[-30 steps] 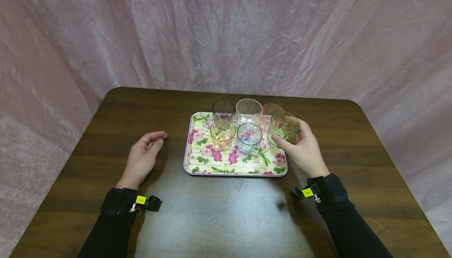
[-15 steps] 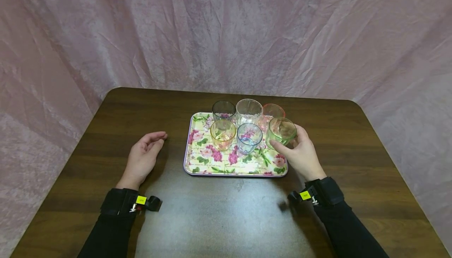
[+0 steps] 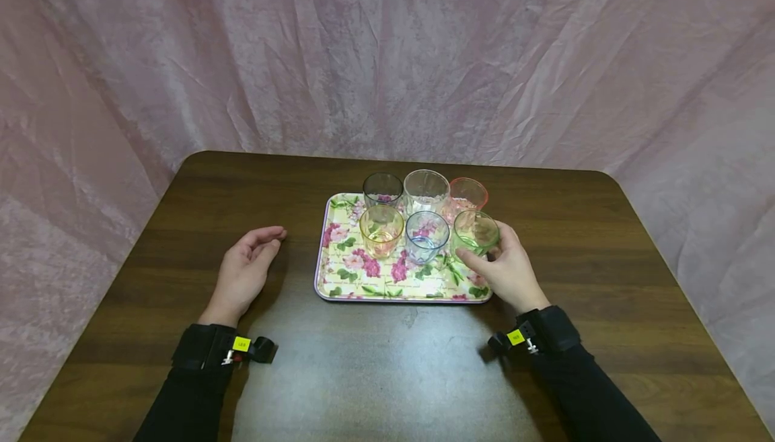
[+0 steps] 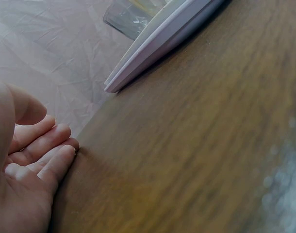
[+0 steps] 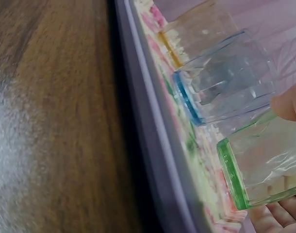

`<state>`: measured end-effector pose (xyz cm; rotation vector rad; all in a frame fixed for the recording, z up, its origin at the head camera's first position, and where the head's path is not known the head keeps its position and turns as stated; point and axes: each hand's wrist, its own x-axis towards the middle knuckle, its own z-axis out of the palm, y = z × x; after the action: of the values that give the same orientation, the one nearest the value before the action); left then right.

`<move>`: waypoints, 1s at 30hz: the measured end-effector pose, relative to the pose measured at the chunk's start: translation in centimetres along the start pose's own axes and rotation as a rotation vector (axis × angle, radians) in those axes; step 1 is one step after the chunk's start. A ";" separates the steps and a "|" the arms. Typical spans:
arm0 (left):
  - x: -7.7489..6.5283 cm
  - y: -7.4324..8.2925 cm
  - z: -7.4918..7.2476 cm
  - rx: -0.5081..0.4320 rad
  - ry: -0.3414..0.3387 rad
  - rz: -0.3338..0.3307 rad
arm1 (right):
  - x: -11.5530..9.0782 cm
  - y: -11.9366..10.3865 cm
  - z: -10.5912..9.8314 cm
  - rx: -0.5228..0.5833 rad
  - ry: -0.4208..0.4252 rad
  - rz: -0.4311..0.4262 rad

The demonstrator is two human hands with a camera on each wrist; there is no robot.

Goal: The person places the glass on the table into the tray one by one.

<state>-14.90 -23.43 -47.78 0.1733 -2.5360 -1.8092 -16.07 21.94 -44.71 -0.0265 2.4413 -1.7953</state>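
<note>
My right hand (image 3: 505,267) grips a green-tinted drinking glass (image 3: 475,232), upright at the right side of the flowered tray (image 3: 363,289). In the right wrist view the thumb lies on one side of the green glass (image 5: 264,160) and the fingers on the other, its thick base close over the tray. Just left of it stands a blue glass (image 3: 427,239), then a yellow glass (image 3: 381,232). Behind them are a dark grey glass (image 3: 383,190), a clear glass (image 3: 426,190) and a pink glass (image 3: 471,193). My left hand (image 3: 242,274) rests on the table left of the tray, fingers relaxed, holding nothing.
The brown wooden table (image 3: 605,260) has rounded far corners. A pink draped curtain (image 3: 387,58) hangs behind its far edge. The tray's raised purple rim (image 4: 153,53) shows in the left wrist view.
My right hand has carried the green glass down and slightly left, from partly overlapping the pink glass to a spot beside the blue glass. The left hand has not moved.
</note>
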 end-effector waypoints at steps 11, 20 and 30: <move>0.1 0.0 0.0 0.009 0.000 0.004 | 0.2 0.2 0.3 -0.012 -0.001 0.035; 0.0 0.1 -0.1 0.020 0.001 0.004 | 0.3 0.4 0.4 -0.047 -0.013 0.032; -0.1 0.2 0.0 0.031 0.006 -0.006 | 0.3 0.2 0.4 -0.055 -0.023 0.055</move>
<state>-14.78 -23.39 -47.60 0.1870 -2.5633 -1.7691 -16.34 21.61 -45.08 0.0153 2.4500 -1.6964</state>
